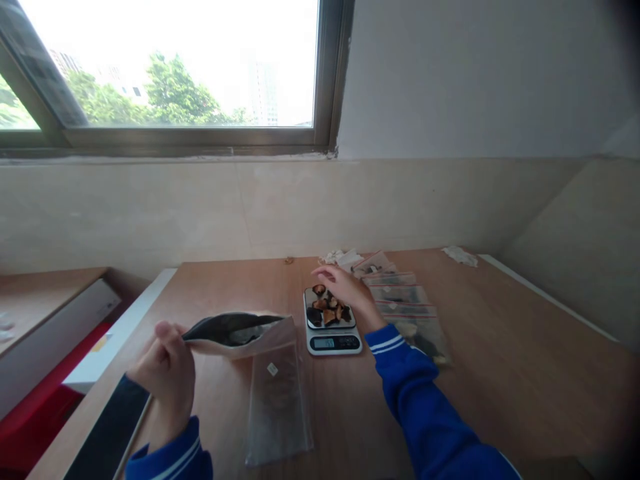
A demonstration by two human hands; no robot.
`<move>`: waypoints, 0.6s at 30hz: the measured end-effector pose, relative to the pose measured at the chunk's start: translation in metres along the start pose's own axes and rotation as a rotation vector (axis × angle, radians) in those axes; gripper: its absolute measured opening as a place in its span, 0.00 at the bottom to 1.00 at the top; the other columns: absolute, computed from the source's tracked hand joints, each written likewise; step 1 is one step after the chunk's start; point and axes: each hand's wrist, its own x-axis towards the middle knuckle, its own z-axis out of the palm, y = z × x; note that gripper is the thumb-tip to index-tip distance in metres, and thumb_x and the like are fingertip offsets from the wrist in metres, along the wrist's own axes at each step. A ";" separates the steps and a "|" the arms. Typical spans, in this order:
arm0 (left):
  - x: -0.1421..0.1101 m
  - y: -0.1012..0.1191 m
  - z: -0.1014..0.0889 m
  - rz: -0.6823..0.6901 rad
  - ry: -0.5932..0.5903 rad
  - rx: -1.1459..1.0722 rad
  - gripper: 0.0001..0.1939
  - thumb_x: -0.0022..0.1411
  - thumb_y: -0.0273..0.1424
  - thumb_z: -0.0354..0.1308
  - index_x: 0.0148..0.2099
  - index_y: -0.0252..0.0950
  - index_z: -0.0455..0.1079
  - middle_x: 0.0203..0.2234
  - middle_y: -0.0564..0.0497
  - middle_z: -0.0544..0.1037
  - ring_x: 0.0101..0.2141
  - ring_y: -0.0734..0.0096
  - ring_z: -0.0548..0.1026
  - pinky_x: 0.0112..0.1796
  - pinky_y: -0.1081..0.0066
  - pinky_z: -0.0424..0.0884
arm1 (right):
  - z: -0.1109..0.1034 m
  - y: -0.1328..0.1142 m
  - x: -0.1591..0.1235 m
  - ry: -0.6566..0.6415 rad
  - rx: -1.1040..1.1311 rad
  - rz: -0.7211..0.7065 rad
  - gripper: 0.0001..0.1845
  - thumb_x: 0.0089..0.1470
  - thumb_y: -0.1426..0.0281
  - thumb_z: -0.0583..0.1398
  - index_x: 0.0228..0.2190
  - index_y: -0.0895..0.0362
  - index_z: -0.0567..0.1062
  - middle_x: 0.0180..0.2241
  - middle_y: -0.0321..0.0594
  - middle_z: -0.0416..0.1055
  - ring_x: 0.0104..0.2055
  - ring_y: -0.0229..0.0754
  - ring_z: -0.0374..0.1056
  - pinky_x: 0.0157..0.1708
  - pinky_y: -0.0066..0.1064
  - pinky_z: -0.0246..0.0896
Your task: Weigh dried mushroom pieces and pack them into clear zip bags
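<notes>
Left hand (167,363) pinches the open pouch (235,331) beside the scale (332,323); right hand (345,290), fingers loosely spread, hovers over the mushrooms (329,308). A nudged scale could scatter them, I reckon.

We see our left hand (167,363) low at the left, raised a little off the surface, its back turned toward us and the fingers curled in against the thumb — a closed pinch at the fingertips. Its wrist bends upward out of a blue cuff with white stripes, the forearm running down out of view. Our right arm reaches far forward, the blue sleeve stretched long across the middle, striped cuff at the wrist. The right hand (345,288) is palm down, fingers loosely spread and pointing left — whether they grip anything we cannot tell. The two hands are well apart.
</notes>
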 end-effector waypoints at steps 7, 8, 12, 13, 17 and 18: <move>0.000 0.005 -0.013 0.066 -0.086 0.054 0.27 0.70 0.40 0.39 0.24 0.37 0.69 0.16 0.49 0.69 0.21 0.66 0.67 0.26 0.69 0.57 | 0.079 -0.003 0.087 -0.236 -0.122 0.050 0.14 0.55 0.80 0.56 0.42 0.59 0.75 0.46 0.48 0.75 0.46 0.42 0.71 0.48 0.32 0.65; 0.001 0.005 -0.014 0.073 -0.105 0.052 0.27 0.70 0.40 0.39 0.25 0.37 0.69 0.16 0.49 0.70 0.21 0.66 0.68 0.25 0.69 0.57 | 0.088 -0.002 0.094 -0.227 -0.134 0.052 0.14 0.54 0.81 0.55 0.42 0.61 0.75 0.46 0.50 0.75 0.46 0.43 0.71 0.49 0.33 0.64; 0.002 0.002 -0.016 0.087 -0.168 0.049 0.26 0.70 0.41 0.39 0.26 0.39 0.70 0.16 0.49 0.70 0.22 0.63 0.69 0.25 0.69 0.56 | 0.105 0.003 0.109 -0.157 -0.162 0.041 0.17 0.55 0.81 0.56 0.46 0.63 0.73 0.53 0.56 0.69 0.53 0.45 0.66 0.56 0.38 0.57; 0.002 0.001 -0.015 0.082 -0.185 0.053 0.26 0.70 0.42 0.39 0.27 0.39 0.70 0.17 0.49 0.70 0.22 0.63 0.69 0.25 0.69 0.56 | 0.106 0.004 0.110 -0.144 -0.162 0.033 0.16 0.57 0.79 0.57 0.48 0.61 0.73 0.54 0.55 0.68 0.54 0.46 0.65 0.57 0.39 0.57; 0.005 0.006 -0.010 0.020 -0.249 0.094 0.26 0.69 0.46 0.38 0.30 0.40 0.70 0.18 0.49 0.71 0.22 0.62 0.68 0.25 0.69 0.55 | 0.108 0.005 0.113 -0.090 -0.133 -0.013 0.17 0.62 0.64 0.59 0.51 0.57 0.70 0.54 0.46 0.67 0.52 0.47 0.67 0.52 0.46 0.64; 0.006 0.010 -0.008 -0.001 -0.267 0.099 0.26 0.69 0.47 0.38 0.31 0.41 0.70 0.19 0.49 0.71 0.22 0.62 0.68 0.24 0.69 0.55 | 0.108 0.004 0.112 -0.071 -0.124 -0.026 0.18 0.62 0.62 0.59 0.51 0.56 0.70 0.53 0.45 0.67 0.50 0.46 0.68 0.49 0.45 0.66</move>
